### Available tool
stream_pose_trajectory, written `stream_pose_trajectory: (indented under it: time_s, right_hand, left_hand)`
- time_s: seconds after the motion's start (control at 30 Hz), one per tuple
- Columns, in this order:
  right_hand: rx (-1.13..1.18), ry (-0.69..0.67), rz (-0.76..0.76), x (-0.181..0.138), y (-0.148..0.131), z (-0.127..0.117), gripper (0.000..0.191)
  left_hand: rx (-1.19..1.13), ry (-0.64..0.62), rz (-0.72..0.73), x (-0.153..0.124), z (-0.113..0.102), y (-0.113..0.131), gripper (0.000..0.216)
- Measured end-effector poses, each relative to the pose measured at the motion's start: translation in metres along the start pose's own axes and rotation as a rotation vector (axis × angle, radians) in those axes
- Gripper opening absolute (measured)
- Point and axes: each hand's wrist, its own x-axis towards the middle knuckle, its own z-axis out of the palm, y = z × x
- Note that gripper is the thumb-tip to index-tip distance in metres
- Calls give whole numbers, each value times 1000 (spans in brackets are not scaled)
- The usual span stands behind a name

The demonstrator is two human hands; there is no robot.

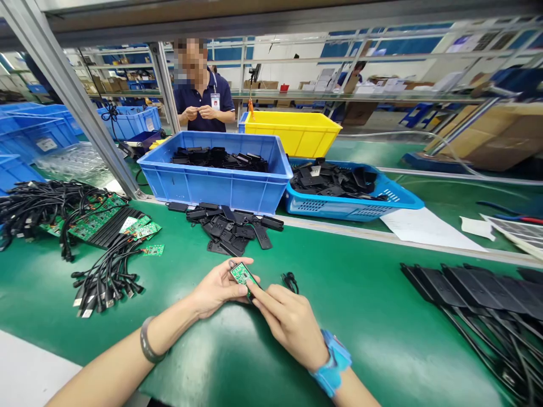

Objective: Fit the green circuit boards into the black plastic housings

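My left hand (218, 287) and my right hand (288, 319) meet over the green mat (339, 305). Both pinch a small green circuit board (241, 274), which seems to sit in a black shell. A short black cable (290, 280) trails from it to the right. The left fingers curl under the board. The right index finger presses along its near edge. A loose heap of black plastic shells (231, 226) lies just beyond my hands.
Green boards with black USB cables (102, 271) are piled at left. A blue crate (216, 169) and a blue basket (348, 195) hold black shells; a yellow bin (292, 133) stands behind. Finished black units (475, 294) line the right. A person (201, 93) stands opposite.
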Motion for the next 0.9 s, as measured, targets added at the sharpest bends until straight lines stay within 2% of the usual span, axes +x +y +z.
stream_pose_trajectory:
  time_s: [0.1,0.23,0.37,0.43,0.53,0.63,0.77,0.9]
  right_hand:
    - [-15,-16,14,0,-1,2,33]
    - [28,-55,80,1,-5,6,33]
    - [116,-44,257,0,-5,10,22]
    - [97,-40,302,0,-4,11,24]
    - [111,-83,320,3,-4,10,39]
    - [284,-138,424,7,-6,10,45]
    - [577,-176,576,9,-9,15,45]
    - [606,-136,638,9,-11,19,45]
  left_hand:
    - [-11,22,-7,0,4,-1,59]
    - [-3,181,43,3,9,-9,37]
    - [49,309,124,6,10,-14,36]
    - [73,326,170,6,10,-13,37]
    - [113,323,242,5,13,-11,37]
    - [155,327,303,5,17,-11,38]
    - [162,346,325,3,20,-12,38]
    - [152,352,324,0,19,-13,37]
